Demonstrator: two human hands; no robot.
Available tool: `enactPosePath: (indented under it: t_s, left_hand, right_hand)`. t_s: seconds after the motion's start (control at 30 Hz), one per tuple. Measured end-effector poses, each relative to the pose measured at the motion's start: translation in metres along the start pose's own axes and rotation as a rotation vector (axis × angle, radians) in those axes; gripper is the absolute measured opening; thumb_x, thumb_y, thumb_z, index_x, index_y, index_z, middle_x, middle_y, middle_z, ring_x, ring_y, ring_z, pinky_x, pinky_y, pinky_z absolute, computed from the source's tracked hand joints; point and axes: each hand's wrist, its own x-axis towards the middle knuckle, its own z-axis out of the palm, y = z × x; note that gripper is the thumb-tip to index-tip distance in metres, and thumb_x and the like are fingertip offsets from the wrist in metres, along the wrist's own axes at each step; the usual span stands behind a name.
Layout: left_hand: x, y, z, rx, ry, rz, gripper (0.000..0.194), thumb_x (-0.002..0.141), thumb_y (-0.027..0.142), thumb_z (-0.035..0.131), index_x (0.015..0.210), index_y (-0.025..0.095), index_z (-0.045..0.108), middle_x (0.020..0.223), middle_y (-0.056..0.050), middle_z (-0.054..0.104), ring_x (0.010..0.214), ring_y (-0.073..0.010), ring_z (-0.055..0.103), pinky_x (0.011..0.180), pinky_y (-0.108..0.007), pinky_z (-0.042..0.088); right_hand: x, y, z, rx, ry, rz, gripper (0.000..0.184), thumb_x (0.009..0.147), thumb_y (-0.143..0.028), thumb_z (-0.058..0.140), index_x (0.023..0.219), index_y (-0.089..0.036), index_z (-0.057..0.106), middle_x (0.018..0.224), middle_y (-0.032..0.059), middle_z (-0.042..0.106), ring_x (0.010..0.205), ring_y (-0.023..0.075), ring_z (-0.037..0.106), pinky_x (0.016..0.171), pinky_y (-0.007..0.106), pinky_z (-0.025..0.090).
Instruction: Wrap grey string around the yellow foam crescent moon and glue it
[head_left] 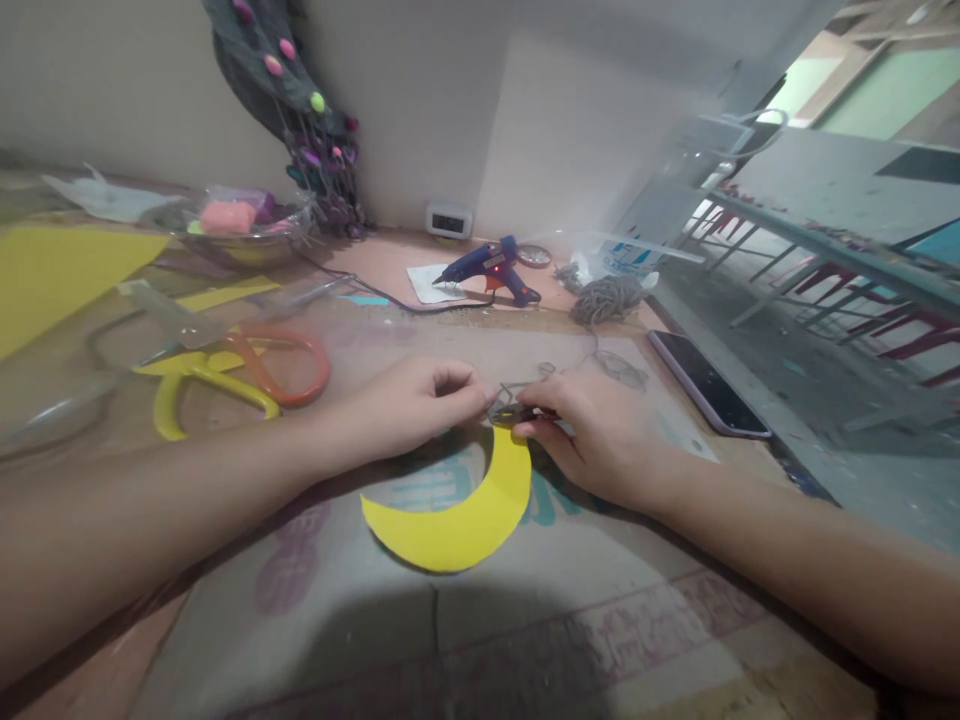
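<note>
A yellow crescent moon cutout (457,530) lies over the cardboard, its upper horn between my two hands. Dark grey yarn (508,412) is wound around that horn near its tip. My left hand (439,400) is closed, thumb and forefinger pinched at the tip of the crescent. From the other side, my right hand (585,430) pinches the yarn at the wrapped part. A thin loop of yarn stands above the fingertips, and a loose strand runs back to a grey yarn ball (609,298). The exact fingertip contact is partly hidden.
A blue glue gun (487,265) with a red light stands on white paper (431,285) at the back. Orange-handled scissors (289,395) and yellow-handled scissors (169,405) lie left. A phone (709,385) rests near the right edge. A small clock (450,220) stands against the wall.
</note>
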Motion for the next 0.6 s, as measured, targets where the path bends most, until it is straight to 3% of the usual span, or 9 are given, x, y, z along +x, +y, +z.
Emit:
enactPosePath:
  t_s: [0.6]
  left_hand:
    - [0.0010, -0.0011, 0.0003, 0.023, -0.032, -0.022, 0.035, 0.089, 0.040, 0.044, 0.069, 0.016, 0.059, 0.067, 0.001, 0.062, 0.060, -0.0117, 0.051, 0.056, -0.021, 0.037]
  right_hand:
    - [0.0008, -0.0026, 0.0013, -0.086, -0.047, -0.016, 0.024, 0.094, -0.026, 0.048, 0.085, -0.012, 0.065, 0.065, 0.0046, 0.062, 0.060, 0.0177, 0.051, 0.057, 0.027, 0.034]
